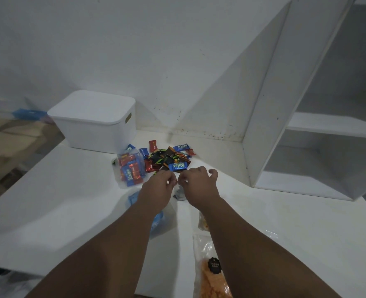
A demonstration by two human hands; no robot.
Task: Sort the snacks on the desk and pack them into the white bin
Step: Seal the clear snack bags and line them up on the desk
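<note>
Blue wrappers (178, 166) read "Kalpa". Snack pile (167, 158), red, black, green mixed, mid-tabletop (49, 201) beside lidded white bin (91, 125). Left hand (158, 183), right hand (199, 182) curled, fingertips meeting at pile's near edge; grasp unclear.

"Kalpa" in pale script stands on a blue foil snack wrapper (178, 166) in the loose heap near the bench's far edge. It also stands on a second blue wrapper (182, 146) behind it and a third blue wrapper (129, 175) inside the clear plastic bag (122, 183). The black round label (214, 265) on the clear packet of orange crisps (212, 284) carries lettering too small to read.
</note>
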